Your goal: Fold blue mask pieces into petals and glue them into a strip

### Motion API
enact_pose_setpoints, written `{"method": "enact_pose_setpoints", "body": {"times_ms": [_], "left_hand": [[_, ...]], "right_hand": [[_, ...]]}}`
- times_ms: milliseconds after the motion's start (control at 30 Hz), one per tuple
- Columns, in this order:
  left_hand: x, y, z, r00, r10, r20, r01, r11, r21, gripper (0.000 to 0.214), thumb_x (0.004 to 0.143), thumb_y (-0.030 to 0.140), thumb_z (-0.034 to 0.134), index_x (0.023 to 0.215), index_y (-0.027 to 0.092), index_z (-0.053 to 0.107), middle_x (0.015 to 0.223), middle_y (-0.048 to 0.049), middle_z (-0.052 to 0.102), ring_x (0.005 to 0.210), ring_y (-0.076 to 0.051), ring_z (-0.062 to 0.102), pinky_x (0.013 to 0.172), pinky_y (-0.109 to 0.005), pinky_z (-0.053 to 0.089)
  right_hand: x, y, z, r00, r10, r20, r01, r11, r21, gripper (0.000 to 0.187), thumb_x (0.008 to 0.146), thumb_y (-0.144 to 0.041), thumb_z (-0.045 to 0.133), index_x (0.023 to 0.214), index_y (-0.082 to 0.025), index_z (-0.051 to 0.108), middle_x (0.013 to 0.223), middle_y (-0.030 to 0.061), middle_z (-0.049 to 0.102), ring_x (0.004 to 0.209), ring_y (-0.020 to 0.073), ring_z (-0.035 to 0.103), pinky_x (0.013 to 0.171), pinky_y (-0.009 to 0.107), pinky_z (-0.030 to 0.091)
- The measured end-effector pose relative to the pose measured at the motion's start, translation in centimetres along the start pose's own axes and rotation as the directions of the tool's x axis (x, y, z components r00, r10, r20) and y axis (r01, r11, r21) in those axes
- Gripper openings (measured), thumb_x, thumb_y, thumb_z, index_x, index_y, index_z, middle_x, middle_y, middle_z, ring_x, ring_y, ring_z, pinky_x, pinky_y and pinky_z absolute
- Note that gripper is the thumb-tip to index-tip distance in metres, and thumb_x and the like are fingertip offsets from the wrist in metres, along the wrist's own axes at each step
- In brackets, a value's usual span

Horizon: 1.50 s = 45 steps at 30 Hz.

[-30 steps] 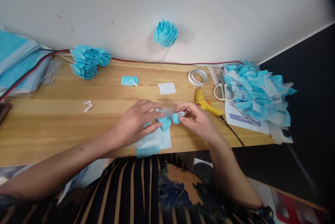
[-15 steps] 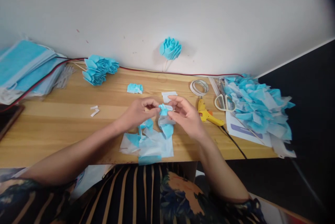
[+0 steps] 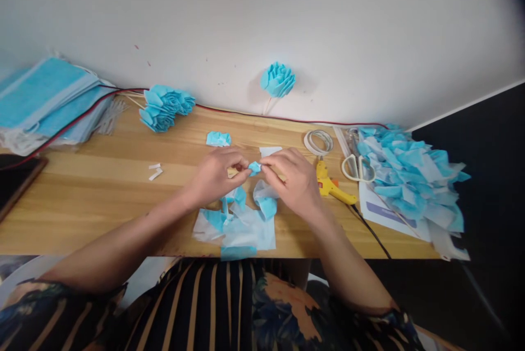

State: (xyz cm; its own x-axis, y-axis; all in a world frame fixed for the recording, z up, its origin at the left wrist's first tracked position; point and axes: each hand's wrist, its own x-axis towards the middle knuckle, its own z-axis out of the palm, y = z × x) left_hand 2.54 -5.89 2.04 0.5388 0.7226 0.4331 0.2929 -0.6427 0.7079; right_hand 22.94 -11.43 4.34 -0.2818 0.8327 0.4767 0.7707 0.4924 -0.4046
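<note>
Hands: The left hand (image 3: 215, 176) and right hand (image 3: 293, 181) are meeting over the middle of the wooden worktop (image 3: 102, 198), the fingertips of both pinching one small blue folded piece (image 3: 255, 167).
Piece: It is hovering just off the wood, behind loose cut sheets (image 3: 241, 228) lying at the front edge.
Handling: It is looking feather-light, soft and easily crushed, so it is probably best gripped by fingertips at its gathered base, not its loose edges.
Around: A yellow glue gun (image 3: 328, 184) is lying just beside the right hand; scissors (image 3: 357, 168), a tape roll (image 3: 319, 142) and a heap of blue scraps (image 3: 410, 176) are sitting toward the right end — blue flowers (image 3: 164, 106) along the back edge.
</note>
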Motion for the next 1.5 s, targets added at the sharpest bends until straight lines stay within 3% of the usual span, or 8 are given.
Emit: {"method": "enact_pose_setpoints", "body": {"times_ms": [167,300,433,733,900,1133,1333,1500], "left_hand": [[0.3,0.1,-0.2,0.988,-0.149,0.032,0.151,0.982,-0.115,0.017,0.087,0.028,0.058,0.073,0.019,0.061,0.072,-0.0006,0.067,0.070,-0.014,0.060,0.069,-0.027,0.045],[0.6,-0.4,-0.6,0.946,-0.304,0.111,0.321,0.922,-0.215,0.022,0.086,0.037,0.056,0.075,0.018,0.060,0.074,0.0004,0.066,0.070,-0.014,0.058,0.068,-0.025,0.045],[0.8,-0.7,-1.0,0.919,-0.364,0.154,0.393,0.877,-0.277,0.027,0.086,0.042,0.055,0.076,0.018,0.059,0.073,0.0006,0.062,0.070,-0.014,0.055,0.068,-0.026,0.044],[0.6,-1.2,-0.1,0.925,-0.349,0.149,0.377,0.893,-0.247,0.032,0.085,0.047,0.060,0.077,0.017,0.066,0.075,-0.0011,0.067,0.073,-0.016,0.059,0.070,-0.027,0.046],[0.3,-1.7,0.6,0.928,-0.363,0.084,0.372,0.899,-0.230,0.025,0.084,0.040,0.061,0.074,0.017,0.066,0.072,-0.0005,0.069,0.070,-0.014,0.060,0.067,-0.026,0.046],[0.3,-1.4,0.5,0.934,-0.351,0.071,0.358,0.909,-0.213,0.023,0.083,0.037,0.061,0.075,0.017,0.068,0.072,-0.0005,0.070,0.069,-0.013,0.061,0.066,-0.025,0.045],[0.1,-1.4,1.0,0.946,-0.323,0.028,0.322,0.925,-0.201,0.020,0.084,0.032,0.063,0.072,0.017,0.067,0.069,0.0003,0.068,0.066,-0.012,0.060,0.063,-0.023,0.045],[-0.1,-1.5,1.2,0.976,-0.217,0.020,0.217,0.955,-0.202,0.017,0.085,0.028,0.065,0.073,0.017,0.067,0.069,0.0006,0.067,0.065,-0.011,0.059,0.063,-0.023,0.045]], "right_hand": [[0.5,0.9,0.4,0.980,0.194,0.041,-0.198,0.955,0.222,0.012,0.091,-0.019,0.058,0.083,-0.021,0.068,0.080,0.0023,0.070,0.079,0.0178,0.063,0.076,0.033,0.047],[1.0,1.8,1.2,0.885,0.386,0.260,-0.464,0.692,0.553,0.013,0.087,-0.029,0.061,0.079,-0.020,0.066,0.072,-0.0021,0.064,0.066,0.0125,0.057,0.064,0.027,0.043],[1.2,2.2,2.1,0.848,0.428,0.314,-0.516,0.525,0.677,0.017,0.084,-0.034,0.064,0.076,-0.020,0.065,0.069,-0.0028,0.061,0.066,0.0119,0.055,0.065,0.027,0.042],[0.2,2.3,3.0,0.894,0.413,0.173,-0.431,0.689,0.583,0.015,0.086,-0.031,0.063,0.081,-0.020,0.071,0.073,-0.0007,0.067,0.065,0.0123,0.057,0.061,0.026,0.044],[-0.3,2.4,2.8,0.925,0.374,0.059,-0.346,0.771,0.534,0.027,0.093,-0.030,0.058,0.116,-0.023,0.071,0.093,0.0018,0.073,0.081,0.0150,0.066,0.075,0.030,0.053],[-0.6,2.0,3.1,0.992,0.081,-0.101,-0.051,0.961,0.272,0.035,0.090,-0.021,0.062,0.125,-0.025,0.063,0.097,0.0043,0.069,0.091,0.0198,0.065,0.084,0.039,0.054],[-0.8,1.6,3.5,0.985,0.017,-0.170,0.018,0.979,0.204,0.037,0.092,-0.014,0.056,0.126,-0.027,0.060,0.086,0.0008,0.070,0.083,0.0188,0.065,0.083,0.039,0.054],[-1.0,1.7,3.8,0.984,0.145,-0.100,-0.108,0.945,0.307,0.033,0.092,-0.019,0.058,0.123,-0.027,0.064,0.093,0.0019,0.074,0.087,0.0185,0.068,0.086,0.039,0.055]]}}
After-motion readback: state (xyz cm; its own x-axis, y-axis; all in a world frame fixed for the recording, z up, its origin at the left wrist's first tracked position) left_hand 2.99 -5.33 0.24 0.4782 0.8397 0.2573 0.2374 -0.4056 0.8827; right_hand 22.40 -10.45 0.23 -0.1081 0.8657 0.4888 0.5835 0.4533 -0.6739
